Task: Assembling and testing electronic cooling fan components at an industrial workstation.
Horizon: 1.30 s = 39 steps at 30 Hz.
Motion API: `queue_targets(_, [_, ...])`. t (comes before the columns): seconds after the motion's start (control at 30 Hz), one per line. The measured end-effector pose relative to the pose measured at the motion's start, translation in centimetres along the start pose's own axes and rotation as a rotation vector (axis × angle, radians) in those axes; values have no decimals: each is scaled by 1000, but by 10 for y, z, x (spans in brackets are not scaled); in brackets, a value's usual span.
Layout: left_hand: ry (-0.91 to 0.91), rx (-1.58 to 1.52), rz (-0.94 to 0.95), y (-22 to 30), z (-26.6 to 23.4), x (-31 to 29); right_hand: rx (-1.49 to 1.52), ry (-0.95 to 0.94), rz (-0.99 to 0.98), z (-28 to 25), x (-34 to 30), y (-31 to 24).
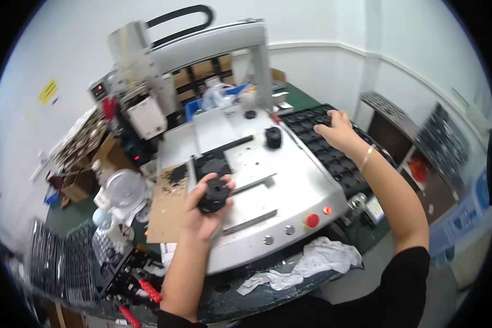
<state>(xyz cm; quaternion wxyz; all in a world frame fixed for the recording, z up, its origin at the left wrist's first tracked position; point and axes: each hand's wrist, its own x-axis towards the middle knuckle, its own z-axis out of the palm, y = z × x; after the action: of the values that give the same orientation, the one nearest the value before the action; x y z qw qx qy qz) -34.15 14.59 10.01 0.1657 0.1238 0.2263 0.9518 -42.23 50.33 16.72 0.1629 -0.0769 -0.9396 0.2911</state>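
My left hand point(201, 218) is closed around a round black plastic part point(214, 195) with a hole in its face, held above the front of the silver machine bed point(306, 180). Over at the right, my right hand point(341, 133) hovers above or touches a black compartment tray point(333, 158). Its thumb and fingers are apart, and I make out nothing between them. Behind the held part, a black fixture plate point(210, 164) lies on the bed. A short stack of black round parts point(273, 137) and a smaller black piece point(250, 115) stand farther back.
A gantry point(213, 44) spans the bed, with a tool head point(145, 115) at left. Red button point(311, 220) and knobs line the front panel. White cloth point(325, 256) lies on the bench edge. At left are a fan point(126, 187), cardboard point(164, 218), red-handled clamps point(150, 291) and stacked trays point(63, 262).
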Motion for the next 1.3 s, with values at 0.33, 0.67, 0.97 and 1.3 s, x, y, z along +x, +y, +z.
queue_targets(0.33, [61, 218, 106, 38, 14, -17, 320, -721, -1038, 66, -93, -204])
queue_targets(0.67, [203, 178, -55, 34, 10, -11, 403, -579, -1247, 103, -72, -176])
queue_targets(0.97, [385, 644, 407, 18, 21, -16, 1072, -956, -358, 94, -81, -175])
queue_targets(1.3, [139, 1459, 1002, 4, 14, -18, 1077, -1121, -333, 104, -87, -171])
